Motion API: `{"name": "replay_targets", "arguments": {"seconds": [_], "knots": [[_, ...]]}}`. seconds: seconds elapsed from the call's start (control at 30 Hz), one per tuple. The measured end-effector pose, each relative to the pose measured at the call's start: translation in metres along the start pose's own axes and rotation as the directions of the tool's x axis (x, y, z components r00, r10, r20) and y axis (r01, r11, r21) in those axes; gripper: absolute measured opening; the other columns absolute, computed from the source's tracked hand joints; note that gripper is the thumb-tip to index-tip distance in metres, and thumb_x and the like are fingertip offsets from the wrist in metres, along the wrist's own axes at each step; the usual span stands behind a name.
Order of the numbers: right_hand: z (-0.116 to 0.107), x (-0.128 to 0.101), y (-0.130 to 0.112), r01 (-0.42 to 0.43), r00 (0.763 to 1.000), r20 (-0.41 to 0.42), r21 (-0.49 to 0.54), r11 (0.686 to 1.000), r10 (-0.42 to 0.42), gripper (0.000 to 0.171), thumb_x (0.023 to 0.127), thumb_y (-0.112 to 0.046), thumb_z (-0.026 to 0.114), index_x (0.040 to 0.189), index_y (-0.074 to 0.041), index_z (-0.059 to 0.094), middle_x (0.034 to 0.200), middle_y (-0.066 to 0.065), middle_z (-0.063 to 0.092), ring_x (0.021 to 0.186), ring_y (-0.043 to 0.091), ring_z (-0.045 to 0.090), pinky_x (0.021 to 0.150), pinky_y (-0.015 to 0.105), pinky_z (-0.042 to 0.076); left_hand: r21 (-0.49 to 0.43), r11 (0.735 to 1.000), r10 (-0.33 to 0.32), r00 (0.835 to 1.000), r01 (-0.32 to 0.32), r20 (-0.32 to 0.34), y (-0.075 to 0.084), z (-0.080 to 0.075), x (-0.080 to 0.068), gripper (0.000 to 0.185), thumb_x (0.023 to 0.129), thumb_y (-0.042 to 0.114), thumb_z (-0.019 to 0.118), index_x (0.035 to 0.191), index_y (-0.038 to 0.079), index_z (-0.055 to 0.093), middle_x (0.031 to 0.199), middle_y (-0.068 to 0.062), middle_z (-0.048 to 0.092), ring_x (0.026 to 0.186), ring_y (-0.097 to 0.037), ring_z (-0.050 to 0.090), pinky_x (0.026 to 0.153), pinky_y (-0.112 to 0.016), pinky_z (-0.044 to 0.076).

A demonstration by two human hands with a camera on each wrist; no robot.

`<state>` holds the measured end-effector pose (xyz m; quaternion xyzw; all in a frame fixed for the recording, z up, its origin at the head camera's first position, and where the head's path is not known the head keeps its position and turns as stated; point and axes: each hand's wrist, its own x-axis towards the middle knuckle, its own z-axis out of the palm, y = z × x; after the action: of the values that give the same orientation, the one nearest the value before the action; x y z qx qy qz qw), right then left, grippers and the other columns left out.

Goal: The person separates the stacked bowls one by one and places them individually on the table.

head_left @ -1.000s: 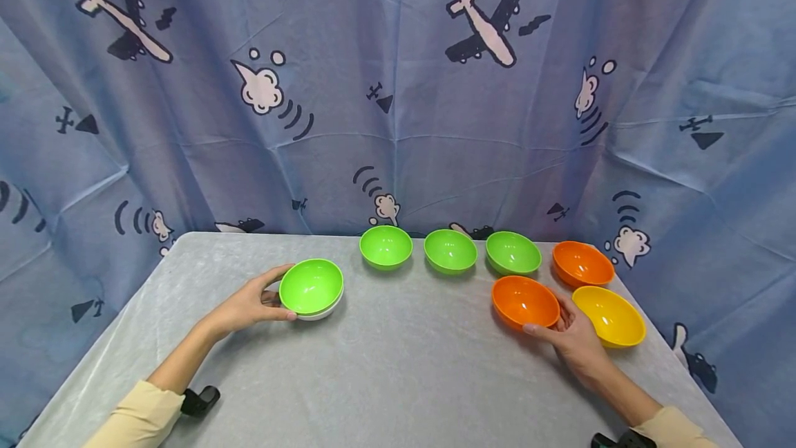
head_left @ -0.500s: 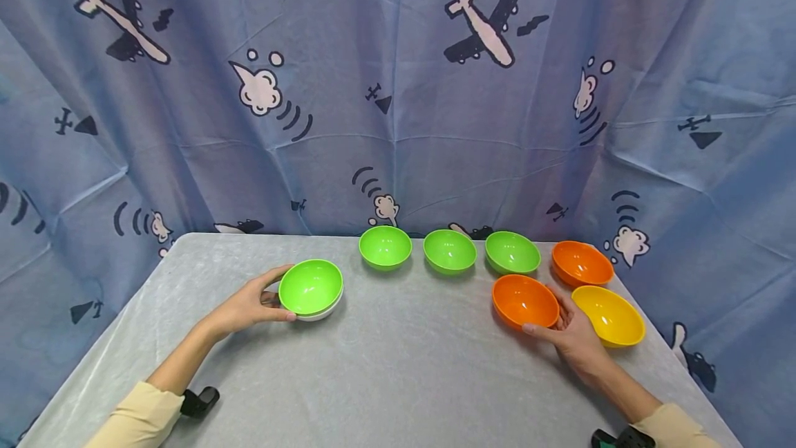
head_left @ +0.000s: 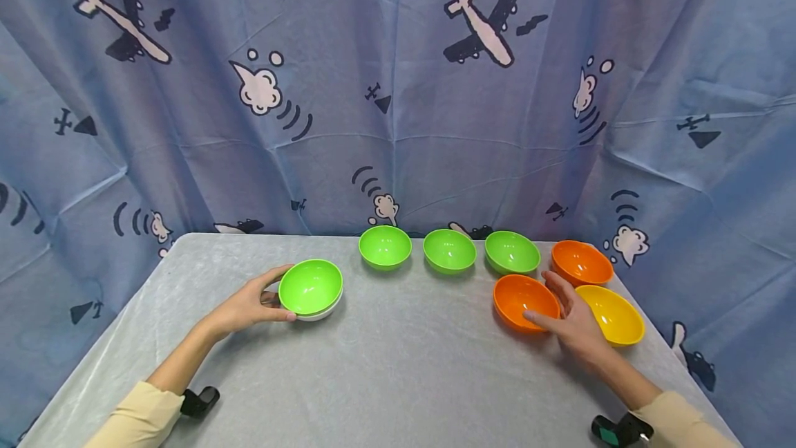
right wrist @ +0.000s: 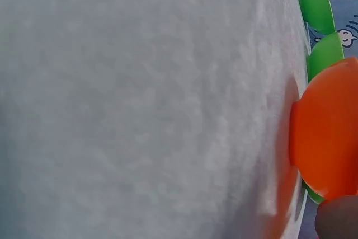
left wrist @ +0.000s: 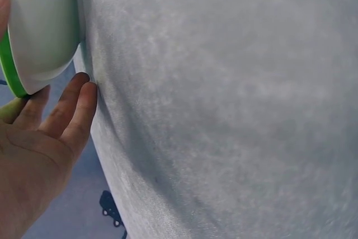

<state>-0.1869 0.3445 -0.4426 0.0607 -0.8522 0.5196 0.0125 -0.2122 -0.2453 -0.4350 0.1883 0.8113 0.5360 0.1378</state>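
Observation:
At the left of the table, my left hand (head_left: 253,303) grips a bowl (head_left: 311,287) between thumb and fingers; it is green inside and at the rim, white outside. Whether that is a green bowl nested in a white one, I cannot tell. In the left wrist view its white side (left wrist: 45,26) stands close to the cloth. On the right, my right hand (head_left: 578,320) is spread beside an orange bowl (head_left: 519,301), the thumb over its near rim and the fingers raised at its right side. The right wrist view shows that orange bowl (right wrist: 327,132) upright on the cloth.
Along the back edge stand three green bowls (head_left: 385,247) and a second orange bowl (head_left: 582,263). A yellow bowl (head_left: 618,316) sits right behind my right hand. The pale cloth-covered table (head_left: 385,379) ends at a blue patterned curtain (head_left: 323,88).
My right hand has loosened its grip on the orange bowl: thumb and fingers have spread and lifted, while the bowl stays on the table. The left hand and its bowl have not moved.

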Motion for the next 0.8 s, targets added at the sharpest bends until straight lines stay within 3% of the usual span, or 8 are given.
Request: {"name": "replay_targets", "arguments": {"seconds": [0.2, 0.43, 0.63, 0.8], "knots": [[-0.006, 0.008, -0.006, 0.027, 1.0, 0.005, 0.004, 1.0, -0.027, 0.089, 0.096, -0.019, 0.073, 0.162, -0.002, 0.015, 0.164, 0.022, 0.02, 0.149, 0.042, 0.017, 0.105, 0.009, 0.024, 0.0, 1.0, 0.005, 1.0, -0.005, -0.004, 0.0, 0.0, 0.001, 0.098, 0.084, 0.011, 0.086, 0.158, -0.004, 0.024, 0.159, -0.031, 0.022, 0.129, -0.052, 0.047, 0.093, -0.037, 0.053], [-0.006, 0.026, -0.027, 0.084, 0.996, -0.013, 0.115, 0.99, -0.083, 0.085, 0.097, -0.013, 0.072, 0.16, 0.001, 0.018, 0.164, 0.023, 0.02, 0.149, 0.041, 0.016, 0.112, 0.021, 0.025, -0.019, 1.0, -0.009, 1.0, 0.009, -0.005, -0.001, -0.001, 0.001, 0.1, 0.083, 0.01, 0.086, 0.158, -0.004, 0.022, 0.159, -0.032, 0.021, 0.131, -0.054, 0.044, 0.091, -0.037, 0.054], [0.01, 0.046, -0.043, 0.167, 0.986, -0.04, 0.176, 0.97, -0.163, 0.08, 0.095, -0.009, 0.075, 0.158, 0.001, 0.027, 0.161, 0.023, 0.027, 0.149, 0.036, 0.022, 0.114, 0.025, 0.027, -0.013, 1.0, -0.013, 1.0, 0.013, -0.003, -0.001, -0.001, 0.002, 0.101, 0.083, 0.01, 0.087, 0.159, -0.004, 0.021, 0.159, -0.031, 0.021, 0.131, -0.053, 0.045, 0.092, -0.036, 0.054], [0.032, 0.057, -0.053, 0.263, 0.964, -0.034, 0.261, 0.929, -0.264, 0.074, 0.093, 0.003, 0.073, 0.154, 0.005, 0.031, 0.158, 0.021, 0.033, 0.148, 0.035, 0.024, 0.115, 0.03, 0.027, -0.021, 1.0, -0.012, 1.0, 0.012, 0.006, -0.001, 0.0, 0.002, 0.1, 0.083, 0.009, 0.086, 0.158, -0.004, 0.021, 0.158, -0.032, 0.022, 0.131, -0.052, 0.045, 0.092, -0.035, 0.054]]}}
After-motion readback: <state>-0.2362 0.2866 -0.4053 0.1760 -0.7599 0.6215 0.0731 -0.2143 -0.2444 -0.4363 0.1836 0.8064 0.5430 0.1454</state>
